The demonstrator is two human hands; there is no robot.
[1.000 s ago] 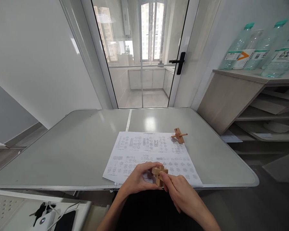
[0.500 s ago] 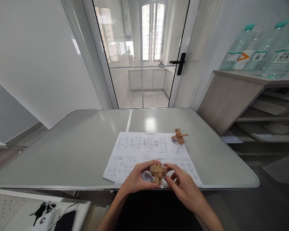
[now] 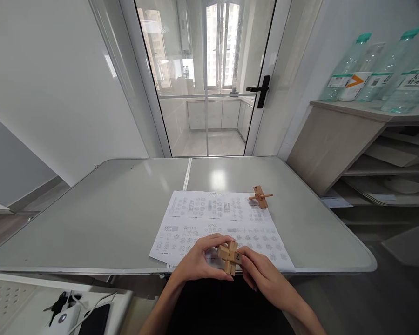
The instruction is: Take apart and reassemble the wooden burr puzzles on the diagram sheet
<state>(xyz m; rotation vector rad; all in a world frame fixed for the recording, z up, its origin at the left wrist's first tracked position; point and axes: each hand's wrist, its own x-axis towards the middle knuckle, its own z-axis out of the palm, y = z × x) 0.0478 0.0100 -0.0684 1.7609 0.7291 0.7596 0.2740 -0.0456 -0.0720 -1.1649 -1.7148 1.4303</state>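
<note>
A wooden burr puzzle of interlocking blocks, marked with a 2, is held over the table's front edge. My left hand grips it from the left, thumb below and fingers above. From the right, my right hand pinches the numbered end, thumb and fingers closed. Under and beyond the hands lies a printed sheet covered with small puzzle diagrams. A second wooden puzzle, with flat pieces and a thin stick crossing, rests at the sheet's far right corner.
The grey table reaches toward a glass door. On the right stands a shelf with several plastic bottles on top. At lower left, a white surface holds keys, a white device and a black phone.
The burr puzzle has been turned and tilted a little in my hands. My right hand has shifted slightly down, its fingers now closer together at the numbered end.
</note>
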